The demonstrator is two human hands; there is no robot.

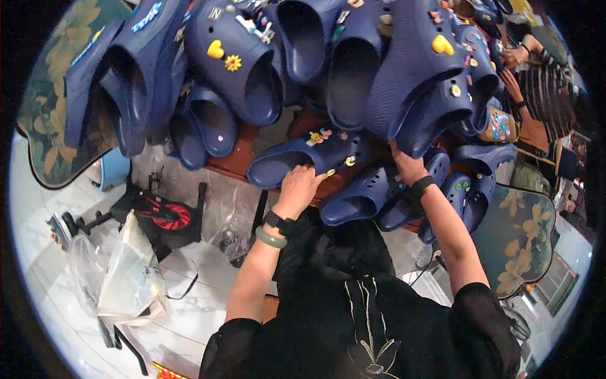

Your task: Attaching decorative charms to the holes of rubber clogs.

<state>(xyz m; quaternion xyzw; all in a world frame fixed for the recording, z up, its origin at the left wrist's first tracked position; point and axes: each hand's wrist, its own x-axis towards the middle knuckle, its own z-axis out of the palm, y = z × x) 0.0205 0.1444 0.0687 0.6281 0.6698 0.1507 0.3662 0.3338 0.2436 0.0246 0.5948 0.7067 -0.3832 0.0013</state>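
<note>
A navy foam clog (pixel 271 170) lies on its side at the table's near edge, with small coloured shoe charms (pixel 320 136) on its upper. My left hand (pixel 300 188) is closed on the clog's near rim, its fingers curled over the edge. A little yellow piece (pixel 330 173) shows at the thumb tip; whether it is pinched or fixed to the clog, I cannot tell. My right hand (pixel 409 167) reaches in between other navy clogs, below a large one (pixel 435 114). Its fingertips are hidden there. Nearest to it is a plain clog (pixel 360 192) with round holes.
Many navy clogs with charms crowd the brown table (pixel 230 155). At right, another person's hands (pixel 516 57) are among the shoes. A white bag (pixel 134 271) and a black machine with a red wheel (pixel 165 213) stand on the floor at left. Floral chair backs (pixel 514 234) flank the table.
</note>
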